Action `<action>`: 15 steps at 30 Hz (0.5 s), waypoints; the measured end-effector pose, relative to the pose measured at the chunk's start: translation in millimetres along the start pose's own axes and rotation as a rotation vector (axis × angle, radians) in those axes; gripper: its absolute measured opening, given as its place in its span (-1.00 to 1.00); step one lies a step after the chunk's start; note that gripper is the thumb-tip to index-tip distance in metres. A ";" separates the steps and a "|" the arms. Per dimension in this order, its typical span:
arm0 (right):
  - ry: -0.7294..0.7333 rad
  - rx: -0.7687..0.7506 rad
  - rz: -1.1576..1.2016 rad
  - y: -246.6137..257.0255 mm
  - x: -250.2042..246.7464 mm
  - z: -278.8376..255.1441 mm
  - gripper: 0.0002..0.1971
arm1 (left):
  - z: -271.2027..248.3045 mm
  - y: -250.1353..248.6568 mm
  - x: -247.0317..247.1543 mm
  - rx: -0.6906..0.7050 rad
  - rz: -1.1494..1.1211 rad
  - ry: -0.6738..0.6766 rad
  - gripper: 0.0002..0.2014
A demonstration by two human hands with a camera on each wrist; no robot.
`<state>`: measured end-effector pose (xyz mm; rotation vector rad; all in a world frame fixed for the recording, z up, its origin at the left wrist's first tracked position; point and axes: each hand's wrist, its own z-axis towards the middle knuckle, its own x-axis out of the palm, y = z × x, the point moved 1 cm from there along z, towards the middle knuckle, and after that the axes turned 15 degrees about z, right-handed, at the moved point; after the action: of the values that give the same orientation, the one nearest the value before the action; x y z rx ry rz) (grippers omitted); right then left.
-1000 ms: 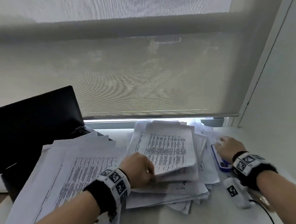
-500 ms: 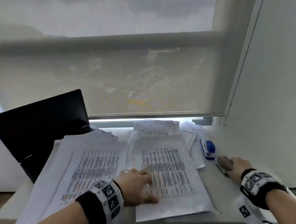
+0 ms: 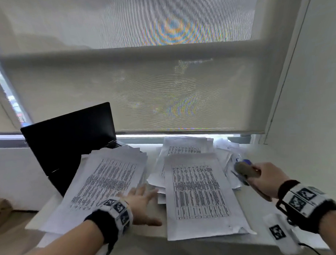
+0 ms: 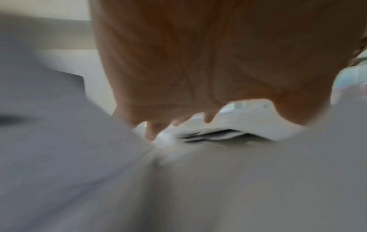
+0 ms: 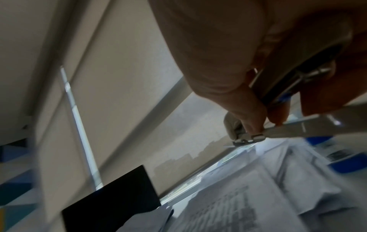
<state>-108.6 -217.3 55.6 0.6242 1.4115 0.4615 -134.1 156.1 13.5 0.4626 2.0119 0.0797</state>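
On the bench (image 3: pixel 148 242) below the roller blind (image 3: pixel 162 85), head view: the right hand (image 3: pixel 266 179) was raised off the surface with its grip closed round one grey stapler (image 3: pixel 246 171), held in the air just right of the front set of sheets (image 3: pixel 200 195). The left hand (image 3: pixel 139 202) lay flat, fingers straight and spread, holding nothing, between that set and the left pile (image 3: pixel 108 179). Count: two hands, one stapler in hand, one blue object (image 3: pixel 247 161) partly hidden behind it, one open laptop (image 3: pixel 68 142), and three stacks of printed paper, the third being the rear pile (image 3: pixel 185 147), with loose leaves at the right.

Left wrist view: blurred. The left hand (image 4: pixel 198 62) showed its palm and straight fingertips (image 4: pixel 151 135) above layered paper edges; no object lay in its grip.

Right wrist view: the right hand (image 5: pixel 228 55) had its fingers (image 5: pixel 252 113) curled over the stapler (image 5: pixel 288 130), whose metal base pointed towards the papers; the laptop (image 5: pixel 111 199) stood beyond.

Judged step: the stapler was being carried to the front set for binding. The next move would call for the left hand to square and steady the sheets, and for one corner to enter the stapler's mouth before pressing.
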 end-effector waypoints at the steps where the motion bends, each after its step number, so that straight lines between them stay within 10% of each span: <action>1: 0.030 -0.020 -0.009 7.9 4.4 -1.6 -0.87 | 2.3 -13.6 -4.0 0.072 0.019 -0.040 0.20; 7: 0.122 -0.056 -0.018 31.9 18.1 -8.5 -0.75 | 2.0 -79.3 -7.9 0.493 0.225 -0.101 -0.10; 11: 0.158 -0.056 -0.021 33.8 18.5 -13.2 -0.78 | 10.8 -76.0 -5.6 0.557 0.143 -0.319 -0.87; 15: 0.190 -0.059 -0.024 32.6 23.9 -16.5 -0.83 | -3.0 -73.5 -8.8 0.568 -0.113 -0.208 -0.91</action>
<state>-120.0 -175.2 57.8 0.5255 1.5777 0.5533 -154.3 85.4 3.8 0.6790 1.8317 -0.6001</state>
